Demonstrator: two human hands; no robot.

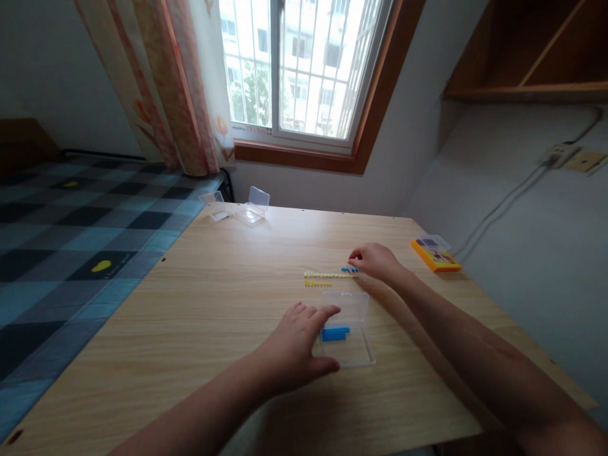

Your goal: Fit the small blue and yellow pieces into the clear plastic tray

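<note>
My left hand (297,345) lies flat on the wooden table (213,304), fingers spread, touching the left side of a small clear plastic box (354,351) with its lid up. Blue pieces (335,332) lie inside that box. My right hand (375,261) is farther back, fingers pinched on small blue pieces (349,270) at the right end of a row of small yellow pieces (327,275). A second, shorter yellow row (317,284) lies just in front of the first.
Two open clear boxes (254,208) stand at the table's far left corner. A yellow-orange box (436,253) sits at the far right by the wall. A bed with a checked blue cover (71,240) adjoins the table's left edge. A window is behind.
</note>
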